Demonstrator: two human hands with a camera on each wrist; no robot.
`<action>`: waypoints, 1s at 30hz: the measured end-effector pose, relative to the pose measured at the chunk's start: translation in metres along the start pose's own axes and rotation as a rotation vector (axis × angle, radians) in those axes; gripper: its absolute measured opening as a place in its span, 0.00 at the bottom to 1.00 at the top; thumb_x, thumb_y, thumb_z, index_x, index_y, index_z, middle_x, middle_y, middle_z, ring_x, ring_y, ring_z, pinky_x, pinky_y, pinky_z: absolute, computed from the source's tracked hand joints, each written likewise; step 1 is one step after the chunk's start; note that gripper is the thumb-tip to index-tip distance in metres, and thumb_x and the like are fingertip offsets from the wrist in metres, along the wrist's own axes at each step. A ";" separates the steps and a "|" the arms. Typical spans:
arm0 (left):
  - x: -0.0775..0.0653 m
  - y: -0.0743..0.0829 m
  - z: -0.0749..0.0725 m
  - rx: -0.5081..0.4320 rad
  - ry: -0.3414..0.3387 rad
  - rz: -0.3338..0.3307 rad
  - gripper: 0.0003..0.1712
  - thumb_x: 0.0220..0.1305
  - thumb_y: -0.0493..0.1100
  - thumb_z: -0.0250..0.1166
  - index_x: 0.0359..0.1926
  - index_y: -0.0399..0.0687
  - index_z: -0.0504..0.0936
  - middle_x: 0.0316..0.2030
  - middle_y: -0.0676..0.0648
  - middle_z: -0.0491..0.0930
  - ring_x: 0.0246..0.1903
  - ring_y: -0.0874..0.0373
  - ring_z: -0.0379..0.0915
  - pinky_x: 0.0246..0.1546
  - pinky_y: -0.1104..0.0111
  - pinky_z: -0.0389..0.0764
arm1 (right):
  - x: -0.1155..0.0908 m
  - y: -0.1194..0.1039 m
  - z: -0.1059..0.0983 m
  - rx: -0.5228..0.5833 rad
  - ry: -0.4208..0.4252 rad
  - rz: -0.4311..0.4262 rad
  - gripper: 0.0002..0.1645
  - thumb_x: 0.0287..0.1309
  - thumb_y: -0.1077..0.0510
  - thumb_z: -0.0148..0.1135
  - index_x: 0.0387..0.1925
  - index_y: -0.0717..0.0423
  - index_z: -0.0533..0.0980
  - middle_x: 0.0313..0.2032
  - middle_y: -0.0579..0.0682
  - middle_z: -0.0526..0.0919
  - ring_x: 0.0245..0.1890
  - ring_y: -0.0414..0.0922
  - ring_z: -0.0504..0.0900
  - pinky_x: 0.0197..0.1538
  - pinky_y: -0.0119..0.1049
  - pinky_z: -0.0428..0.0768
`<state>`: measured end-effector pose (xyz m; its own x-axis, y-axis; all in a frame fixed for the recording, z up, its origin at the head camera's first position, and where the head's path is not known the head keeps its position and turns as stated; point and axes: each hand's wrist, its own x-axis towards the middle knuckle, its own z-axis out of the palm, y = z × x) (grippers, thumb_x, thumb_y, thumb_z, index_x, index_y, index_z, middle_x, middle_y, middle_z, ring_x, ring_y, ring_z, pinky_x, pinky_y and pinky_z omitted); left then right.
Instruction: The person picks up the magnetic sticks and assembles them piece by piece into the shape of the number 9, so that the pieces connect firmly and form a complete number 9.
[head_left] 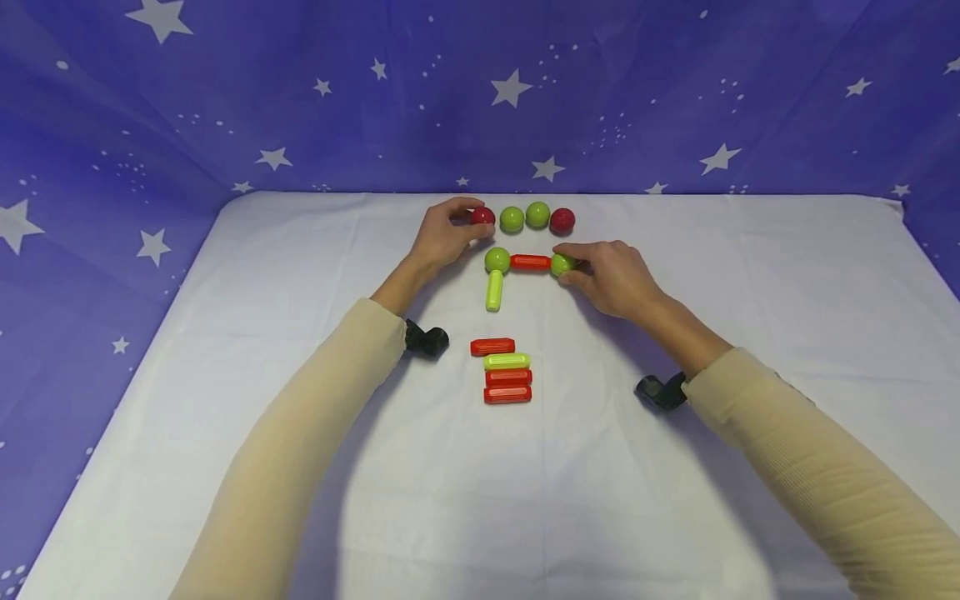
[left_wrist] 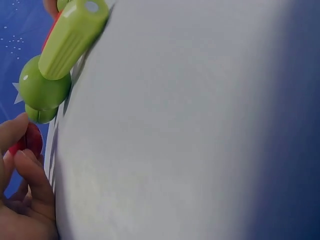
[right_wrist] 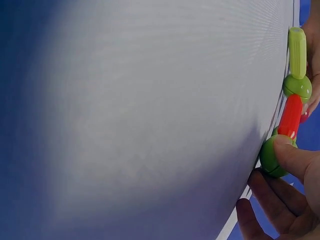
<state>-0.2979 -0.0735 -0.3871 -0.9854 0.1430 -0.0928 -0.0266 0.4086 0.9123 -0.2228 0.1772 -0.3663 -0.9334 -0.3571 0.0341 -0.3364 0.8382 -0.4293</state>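
Note:
My left hand point(head_left: 441, 237) pinches a red ball point(head_left: 483, 216) between thumb and fingers at the left end of the back row; the left wrist view shows the same red ball point(left_wrist: 33, 141) between the fingertips. My right hand point(head_left: 617, 279) grips a green ball point(head_left: 561, 265) with thumb and fingers. That ball touches the right end of a red rod point(head_left: 530, 262). At the rod's left end sits another green ball point(head_left: 497, 260), from which a yellow-green rod point(head_left: 493, 292) points toward me. In the right wrist view, my thumb lies on the held green ball point(right_wrist: 270, 157).
Beside the left hand's ball stand two green balls point(head_left: 512, 219) and a red ball point(head_left: 562, 221). Nearer me lies a stack-like row of red rods point(head_left: 507, 394) and one yellow-green rod point(head_left: 507, 362). The white-covered table point(head_left: 450, 500) meets a starry blue cloth point(head_left: 450, 100) behind.

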 end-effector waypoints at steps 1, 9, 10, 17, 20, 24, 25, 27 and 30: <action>-0.001 0.000 -0.001 -0.018 -0.003 0.001 0.27 0.62 0.44 0.71 0.61 0.50 0.77 0.53 0.45 0.75 0.36 0.55 0.72 0.30 0.70 0.76 | 0.000 0.000 0.000 -0.002 0.000 0.001 0.26 0.61 0.60 0.67 0.61 0.57 0.77 0.51 0.60 0.82 0.50 0.57 0.79 0.56 0.56 0.71; -0.013 0.002 -0.002 -0.054 -0.035 0.034 0.25 0.60 0.45 0.73 0.57 0.49 0.75 0.50 0.46 0.75 0.23 0.55 0.69 0.18 0.70 0.72 | 0.001 0.000 -0.001 -0.005 -0.007 0.015 0.28 0.60 0.59 0.68 0.62 0.55 0.76 0.52 0.59 0.82 0.49 0.56 0.78 0.56 0.55 0.71; -0.014 0.003 -0.002 -0.059 -0.032 0.038 0.26 0.60 0.44 0.72 0.57 0.49 0.75 0.50 0.45 0.75 0.22 0.55 0.68 0.17 0.70 0.71 | 0.001 0.000 -0.001 -0.004 -0.009 0.015 0.28 0.61 0.59 0.68 0.62 0.55 0.76 0.52 0.59 0.82 0.49 0.56 0.78 0.55 0.55 0.71; -0.025 0.007 -0.002 -0.120 0.014 0.027 0.31 0.61 0.45 0.71 0.64 0.51 0.73 0.51 0.47 0.74 0.18 0.57 0.62 0.16 0.71 0.68 | 0.001 0.001 0.000 -0.002 -0.012 0.014 0.27 0.61 0.59 0.68 0.62 0.56 0.76 0.53 0.60 0.81 0.51 0.57 0.78 0.56 0.56 0.71; -0.034 0.008 -0.004 -0.169 0.006 0.012 0.28 0.62 0.45 0.70 0.62 0.51 0.75 0.51 0.48 0.74 0.21 0.58 0.62 0.17 0.71 0.66 | 0.001 0.000 -0.001 -0.002 -0.010 0.013 0.27 0.61 0.59 0.68 0.62 0.56 0.76 0.53 0.60 0.81 0.51 0.57 0.78 0.56 0.56 0.70; -0.049 0.004 -0.006 -0.224 -0.022 -0.017 0.26 0.62 0.44 0.70 0.61 0.51 0.76 0.51 0.48 0.75 0.24 0.57 0.64 0.18 0.71 0.66 | 0.000 0.000 -0.001 0.003 -0.008 0.006 0.27 0.60 0.59 0.68 0.62 0.56 0.76 0.52 0.59 0.82 0.50 0.57 0.78 0.56 0.55 0.71; -0.052 0.002 -0.006 -0.235 -0.034 -0.023 0.26 0.62 0.44 0.70 0.60 0.51 0.76 0.51 0.47 0.75 0.24 0.56 0.64 0.17 0.71 0.66 | 0.000 0.000 0.000 0.004 -0.007 0.005 0.28 0.60 0.59 0.69 0.62 0.56 0.76 0.52 0.59 0.82 0.50 0.56 0.78 0.56 0.55 0.71; -0.058 0.000 -0.006 -0.249 -0.054 -0.031 0.26 0.61 0.43 0.70 0.60 0.51 0.76 0.51 0.46 0.74 0.23 0.56 0.65 0.16 0.71 0.65 | 0.000 0.001 0.000 0.003 -0.006 0.004 0.27 0.60 0.59 0.68 0.62 0.56 0.76 0.51 0.59 0.82 0.50 0.56 0.78 0.56 0.55 0.71; -0.066 -0.002 -0.005 -0.261 -0.065 -0.027 0.25 0.61 0.43 0.70 0.58 0.52 0.75 0.51 0.45 0.74 0.21 0.57 0.63 0.15 0.71 0.63 | 0.001 0.000 0.000 0.003 -0.006 0.002 0.27 0.60 0.59 0.68 0.62 0.56 0.76 0.52 0.60 0.82 0.50 0.57 0.78 0.56 0.55 0.71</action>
<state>-0.2337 -0.0887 -0.3811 -0.9711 0.1962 -0.1360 -0.1033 0.1683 0.9803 -0.2240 0.1772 -0.3664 -0.9334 -0.3577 0.0272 -0.3337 0.8380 -0.4318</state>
